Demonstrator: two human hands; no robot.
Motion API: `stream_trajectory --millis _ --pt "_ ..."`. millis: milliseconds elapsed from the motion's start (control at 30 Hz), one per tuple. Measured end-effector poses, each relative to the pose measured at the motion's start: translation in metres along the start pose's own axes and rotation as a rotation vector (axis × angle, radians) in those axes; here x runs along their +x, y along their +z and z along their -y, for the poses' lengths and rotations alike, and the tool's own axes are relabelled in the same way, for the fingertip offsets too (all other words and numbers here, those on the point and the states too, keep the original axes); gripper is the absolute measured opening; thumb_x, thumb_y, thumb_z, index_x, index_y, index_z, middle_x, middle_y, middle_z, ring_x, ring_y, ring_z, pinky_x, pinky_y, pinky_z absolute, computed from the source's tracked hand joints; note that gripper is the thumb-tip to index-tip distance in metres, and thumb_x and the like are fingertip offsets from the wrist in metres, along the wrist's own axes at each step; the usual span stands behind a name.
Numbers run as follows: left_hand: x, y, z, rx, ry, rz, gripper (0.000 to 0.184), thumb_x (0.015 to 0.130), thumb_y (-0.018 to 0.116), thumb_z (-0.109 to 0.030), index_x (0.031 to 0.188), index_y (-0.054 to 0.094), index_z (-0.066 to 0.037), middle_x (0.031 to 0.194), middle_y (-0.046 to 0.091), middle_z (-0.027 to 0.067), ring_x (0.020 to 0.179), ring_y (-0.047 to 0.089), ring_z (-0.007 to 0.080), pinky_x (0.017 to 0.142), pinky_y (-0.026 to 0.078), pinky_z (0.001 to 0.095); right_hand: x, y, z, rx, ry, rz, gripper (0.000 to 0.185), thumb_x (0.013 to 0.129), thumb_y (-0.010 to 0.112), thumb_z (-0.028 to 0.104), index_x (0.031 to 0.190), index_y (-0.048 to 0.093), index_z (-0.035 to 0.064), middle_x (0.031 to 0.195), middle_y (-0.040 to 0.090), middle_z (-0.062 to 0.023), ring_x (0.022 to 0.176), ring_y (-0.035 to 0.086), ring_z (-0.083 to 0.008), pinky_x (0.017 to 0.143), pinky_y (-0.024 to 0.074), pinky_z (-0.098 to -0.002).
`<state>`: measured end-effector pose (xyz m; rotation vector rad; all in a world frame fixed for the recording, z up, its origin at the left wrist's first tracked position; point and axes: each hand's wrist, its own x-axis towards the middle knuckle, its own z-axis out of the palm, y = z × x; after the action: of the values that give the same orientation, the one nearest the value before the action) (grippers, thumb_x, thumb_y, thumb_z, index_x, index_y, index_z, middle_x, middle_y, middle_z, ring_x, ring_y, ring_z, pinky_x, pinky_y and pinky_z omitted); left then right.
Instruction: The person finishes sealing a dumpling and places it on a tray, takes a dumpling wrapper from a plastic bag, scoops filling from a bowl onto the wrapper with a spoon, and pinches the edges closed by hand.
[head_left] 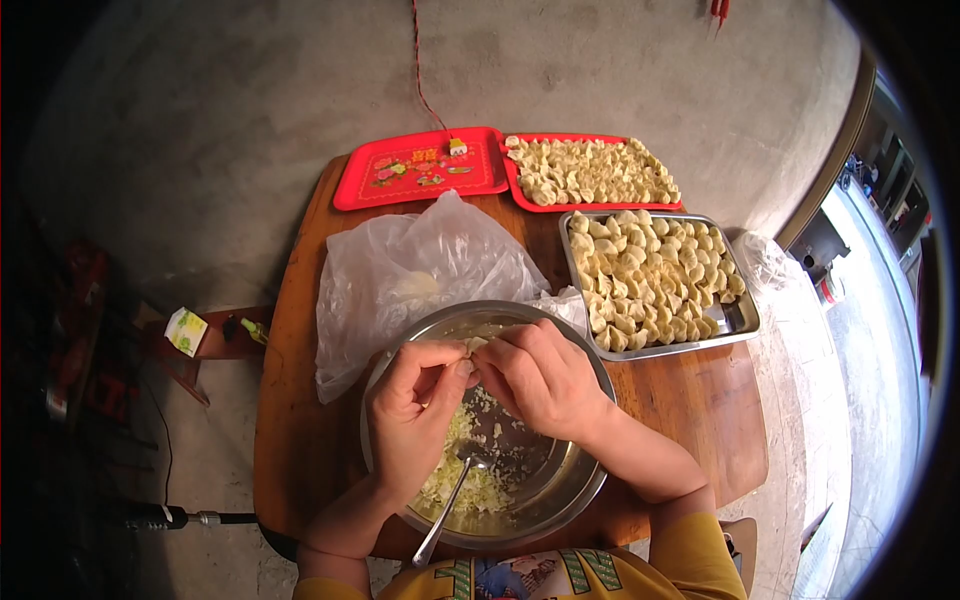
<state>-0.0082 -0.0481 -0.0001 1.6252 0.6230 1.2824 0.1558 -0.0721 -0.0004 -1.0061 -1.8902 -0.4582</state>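
Over a large metal bowl (592,492), my left hand (422,405) and my right hand (540,382) meet with their fingertips pinched together. Between them is a small piece of pale dough, a dumpling (475,345), mostly covered by the fingers. Chopped pale green and white filling (468,490) lies in the bowl, mainly on its left side. A metal spoon (445,512) rests in the filling, its handle leaning over the near rim. Just behind the bowl spreads a clear plastic bag (365,265), with a pale round shape, perhaps a dough wrapper (416,285), showing in it.
Right of the bag, a metal tray (742,316) holds many dumplings. Behind it, a red tray (600,207) carries more. A flowered red tray (485,180) sits at the wooden table's (700,405) back, a plug (457,147) hanging over it. A low bench (225,340) stands left.
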Motion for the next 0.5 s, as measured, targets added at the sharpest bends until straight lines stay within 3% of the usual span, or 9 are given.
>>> stream_trajectory --millis 200,300,500 --pt "0.0006 0.0046 -0.0020 -0.133 -0.016 -0.077 0.012 0.093 0.057 0.005 0.103 0.052 0.003 0.106 0.063 0.0112 0.090 0.063 0.0124 0.080 0.052 0.0249 0.0027 0.0037 -0.0044 0.098 0.039 -0.074 0.032 0.074 0.072 0.003 0.103 0.059 -0.0004 0.078 0.051 -0.0073 0.066 0.053 -0.0218 0.053 0.0457 -0.0304" --pt "-0.0010 0.0005 0.0018 -0.050 0.009 -0.032 0.012 0.093 0.057 0.004 0.103 0.051 0.002 0.109 0.062 0.0123 0.092 0.063 0.0126 0.080 0.052 0.0245 0.0020 0.0010 -0.0036 0.104 0.032 -0.040 0.037 0.071 0.075 0.000 0.104 0.060 0.0023 0.085 0.058 -0.0079 0.067 0.056 -0.0238 0.057 0.0473 -0.0328" --pt "-0.0012 -0.0015 0.0031 0.079 0.063 0.034 0.015 0.093 0.057 0.004 0.105 0.049 0.002 0.111 0.063 0.0134 0.091 0.062 0.0121 0.080 0.051 0.0243 -0.0005 -0.0049 -0.0014 -0.003 -0.038 0.043 0.037 0.070 0.076 0.000 0.104 0.060 0.0024 0.084 0.058 -0.0075 0.068 0.057 -0.0233 0.058 0.0479 -0.0328"
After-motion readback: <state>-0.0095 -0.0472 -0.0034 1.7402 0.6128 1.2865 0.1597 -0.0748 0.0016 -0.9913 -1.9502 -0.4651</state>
